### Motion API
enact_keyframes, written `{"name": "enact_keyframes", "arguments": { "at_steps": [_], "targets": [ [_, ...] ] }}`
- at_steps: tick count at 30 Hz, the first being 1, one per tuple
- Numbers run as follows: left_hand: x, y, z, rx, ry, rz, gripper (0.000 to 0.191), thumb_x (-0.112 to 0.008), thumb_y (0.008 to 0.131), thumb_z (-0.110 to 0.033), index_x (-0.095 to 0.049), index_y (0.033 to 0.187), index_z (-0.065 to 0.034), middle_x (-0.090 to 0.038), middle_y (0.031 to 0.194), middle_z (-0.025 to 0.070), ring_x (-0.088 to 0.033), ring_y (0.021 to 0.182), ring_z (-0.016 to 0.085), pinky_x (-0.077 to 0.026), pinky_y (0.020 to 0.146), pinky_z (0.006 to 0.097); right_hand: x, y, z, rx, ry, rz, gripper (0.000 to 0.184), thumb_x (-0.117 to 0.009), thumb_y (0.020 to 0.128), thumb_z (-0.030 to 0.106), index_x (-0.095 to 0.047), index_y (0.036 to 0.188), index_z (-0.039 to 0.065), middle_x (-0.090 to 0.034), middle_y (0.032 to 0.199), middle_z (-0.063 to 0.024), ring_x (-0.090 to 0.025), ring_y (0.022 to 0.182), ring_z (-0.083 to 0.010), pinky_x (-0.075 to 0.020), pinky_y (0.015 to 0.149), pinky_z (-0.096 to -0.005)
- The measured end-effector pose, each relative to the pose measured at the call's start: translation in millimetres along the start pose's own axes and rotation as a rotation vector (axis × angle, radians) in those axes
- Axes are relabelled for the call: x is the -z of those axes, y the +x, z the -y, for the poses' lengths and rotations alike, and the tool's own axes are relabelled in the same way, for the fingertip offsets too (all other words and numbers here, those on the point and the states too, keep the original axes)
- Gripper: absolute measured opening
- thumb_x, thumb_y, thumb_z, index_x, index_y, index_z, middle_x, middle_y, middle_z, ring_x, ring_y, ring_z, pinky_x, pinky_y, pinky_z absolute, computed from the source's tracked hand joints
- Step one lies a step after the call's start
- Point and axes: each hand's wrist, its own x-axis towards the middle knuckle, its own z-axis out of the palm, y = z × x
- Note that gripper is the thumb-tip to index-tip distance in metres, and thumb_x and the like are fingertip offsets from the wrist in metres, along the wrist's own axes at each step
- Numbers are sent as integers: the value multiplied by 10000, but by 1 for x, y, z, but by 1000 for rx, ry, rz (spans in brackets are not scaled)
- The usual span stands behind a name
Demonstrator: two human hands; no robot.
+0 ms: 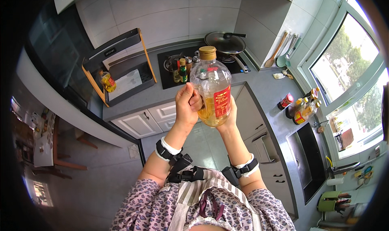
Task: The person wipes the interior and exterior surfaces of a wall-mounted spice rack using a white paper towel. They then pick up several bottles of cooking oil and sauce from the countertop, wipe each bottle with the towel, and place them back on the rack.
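My left hand (187, 105) grips the handle of a large clear plastic bottle of cooking oil (211, 88), held up in front of me. It has a gold cap, a red label and yellow oil in its lower part. Around the bottle's right side and lower edge wraps my right hand (230, 114), its fingers largely hidden behind it. Beyond the bottle, small seasoning bottles (183, 70) stand on the black gas hob (167, 83). A lidded wok (224, 43) sits at the hob's right end.
A grey rack (130, 92) at left holds a smaller oil bottle (108, 82) and white paper. Several sauce bottles (304, 109) and a red-lidded jar (285, 101) stand on the right counter, near the sink (307, 164). Utensils, including a wooden spatula (276, 50), hang by the window.
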Motion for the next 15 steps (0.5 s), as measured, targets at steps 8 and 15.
{"name": "enact_keyframes", "arguments": {
  "at_steps": [8, 15],
  "targets": [
    [-2, -1, 22, -144, -19, -164, 372, -605, 901, -416, -438, 733, -129, -329, 573, -66, -265, 452, 28, -200, 408, 197, -2, -6, -25, -160, 452, -66, 482, -421, 942, 430, -515, 1247, 69, -580, 1234, -99, -556, 1119, -259, -451, 969, -408],
    [14, 0, 32, -359, 250, -56, 419, -615, 867, -494, -457, 808, -110, -363, 658, -61, -298, 513, 28, -236, 446, 198, 2, -8, -31, -213, 590, 101, 601, -403, 926, 497, -445, 1326, 50, -490, 1351, -137, -466, 1238, -288, -322, 1083, -428]
  ]
}}
